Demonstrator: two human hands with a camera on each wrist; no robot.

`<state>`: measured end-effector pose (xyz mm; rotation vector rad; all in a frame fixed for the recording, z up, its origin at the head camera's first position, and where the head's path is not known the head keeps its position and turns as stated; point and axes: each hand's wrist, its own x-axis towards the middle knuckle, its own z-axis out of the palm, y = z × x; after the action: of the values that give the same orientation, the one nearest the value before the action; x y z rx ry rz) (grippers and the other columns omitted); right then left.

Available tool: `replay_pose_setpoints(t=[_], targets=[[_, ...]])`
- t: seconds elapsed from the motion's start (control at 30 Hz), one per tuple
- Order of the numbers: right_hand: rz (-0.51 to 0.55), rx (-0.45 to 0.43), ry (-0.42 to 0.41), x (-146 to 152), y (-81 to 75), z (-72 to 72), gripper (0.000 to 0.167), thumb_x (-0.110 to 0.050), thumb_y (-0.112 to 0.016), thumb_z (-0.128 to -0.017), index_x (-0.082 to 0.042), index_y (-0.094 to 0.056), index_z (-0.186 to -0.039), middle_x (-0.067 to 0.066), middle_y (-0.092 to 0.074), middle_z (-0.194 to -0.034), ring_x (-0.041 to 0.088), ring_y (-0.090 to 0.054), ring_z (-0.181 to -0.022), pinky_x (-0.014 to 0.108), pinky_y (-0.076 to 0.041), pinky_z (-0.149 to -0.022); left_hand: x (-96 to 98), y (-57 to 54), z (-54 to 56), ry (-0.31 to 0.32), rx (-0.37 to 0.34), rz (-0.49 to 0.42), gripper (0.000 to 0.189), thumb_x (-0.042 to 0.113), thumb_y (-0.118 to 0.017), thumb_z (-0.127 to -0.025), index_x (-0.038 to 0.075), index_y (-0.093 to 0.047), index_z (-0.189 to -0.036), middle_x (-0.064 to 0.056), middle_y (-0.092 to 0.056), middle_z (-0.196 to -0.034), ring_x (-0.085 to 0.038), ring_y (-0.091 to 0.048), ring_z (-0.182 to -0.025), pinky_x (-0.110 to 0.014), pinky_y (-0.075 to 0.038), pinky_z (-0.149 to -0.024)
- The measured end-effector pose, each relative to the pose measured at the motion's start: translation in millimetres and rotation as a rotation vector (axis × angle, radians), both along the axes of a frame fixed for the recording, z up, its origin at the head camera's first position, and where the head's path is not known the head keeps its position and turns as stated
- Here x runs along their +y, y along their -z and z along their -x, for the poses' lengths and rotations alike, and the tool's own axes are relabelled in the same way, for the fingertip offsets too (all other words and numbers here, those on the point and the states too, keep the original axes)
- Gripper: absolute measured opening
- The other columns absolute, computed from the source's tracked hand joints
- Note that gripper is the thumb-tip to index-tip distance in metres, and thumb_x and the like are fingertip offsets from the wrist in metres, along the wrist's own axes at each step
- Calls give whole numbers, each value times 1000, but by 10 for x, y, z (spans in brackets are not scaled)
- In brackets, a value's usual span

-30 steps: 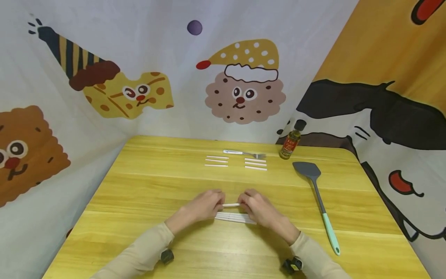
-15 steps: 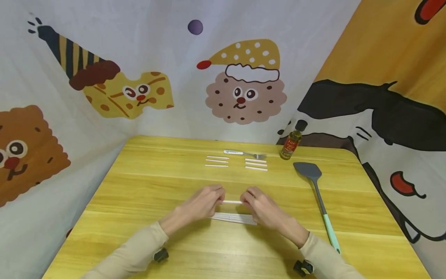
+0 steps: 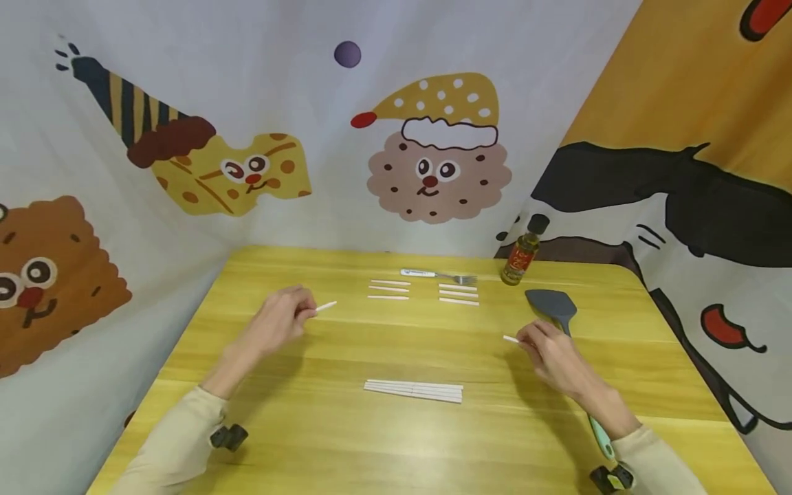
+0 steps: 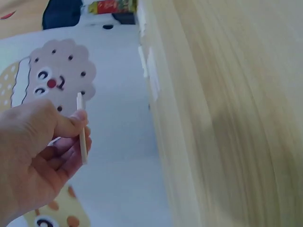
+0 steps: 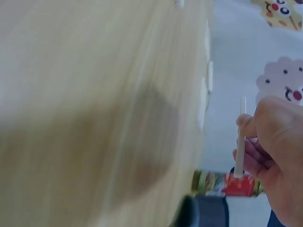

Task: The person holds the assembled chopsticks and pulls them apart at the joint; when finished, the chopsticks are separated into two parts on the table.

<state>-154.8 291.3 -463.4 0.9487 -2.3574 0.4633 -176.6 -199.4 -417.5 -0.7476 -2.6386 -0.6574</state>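
Four or so long sticks lie together on the worktop. Beyond, above it, the left hand pinches one short stick; the right hand, over the spatula, pinches another piece. Farther lie two short-stick rows, a fork, and a bottle stands rightward.

There are eight short sticks, one fork, bottle and spatula.

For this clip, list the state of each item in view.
Left-hand stick, pinched in left hand
Right-hand stick, pinched in right hand
Left three short sticks, lying flat
Right three short sticks, lying flat
Long sticks, lying side by side
Fork, lying flat
Bottle, upright, capped
Spatula, lying flat, partly hidden
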Motion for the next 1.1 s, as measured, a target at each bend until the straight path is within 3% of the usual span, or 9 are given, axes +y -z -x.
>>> replay_pose_setpoints(t=[0.1, 0.3, 0.53, 0.9, 1.1], targets=[[-9, -5, -21, -58, -67, 37, 28, 12, -82, -70, -3, -67, -88, 5, -64, -83, 14, -61, -69, 27, -51, -56, 92, -25, 40, 30, -47, 13, 9, 1, -76, -88, 5, -69, -84, 0, -61, -77, -9, -53, -66, -23, -49, -56], [-14, -18, -10, -240, -73, 182, 24, 10, -82, -74, -4, -70, -89, 5, -65, -85, 15, -63, -72, 30, -54, -59, 361, 94, 195, 86, -113, 54, 4, 2, -75, -89, 5, -72, -90, -2, -66, -87, -11, -61, -74, -24, -56, -66], [-20, -95, -4, -405, -84, 367, 6, -1, -75, -88, -3, -71, -91, 6, -66, -88, 18, -63, -75, 33, -55, -62, 586, 159, 377, 91, -183, 76, 4, 4, -71, -93, 5, -73, -96, -3, -68, -93, -15, -65, -82, -28, -58, -72], [-17, -146, 27, -602, -97, 651, 6, -2, -76, -88, -3, -72, -92, 7, -67, -87, 17, -62, -72, 33, -53, -60, 795, 313, 653, 88, -280, 68, 17, -6, -64, -91, 3, -72, -102, -6, -68, -97, -19, -65, -88, -31, -58, -79], [-8, -186, 29, -686, -51, 788, 8, 0, -77, -87, -3, -75, -93, 9, -70, -89, 21, -66, -77, 36, -57, -65, 888, 369, 754, 101, -270, 64, 17, -5, -64, -91, 3, -74, -103, -7, -70, -97, -20, -66, -89, -33, -59, -80]])
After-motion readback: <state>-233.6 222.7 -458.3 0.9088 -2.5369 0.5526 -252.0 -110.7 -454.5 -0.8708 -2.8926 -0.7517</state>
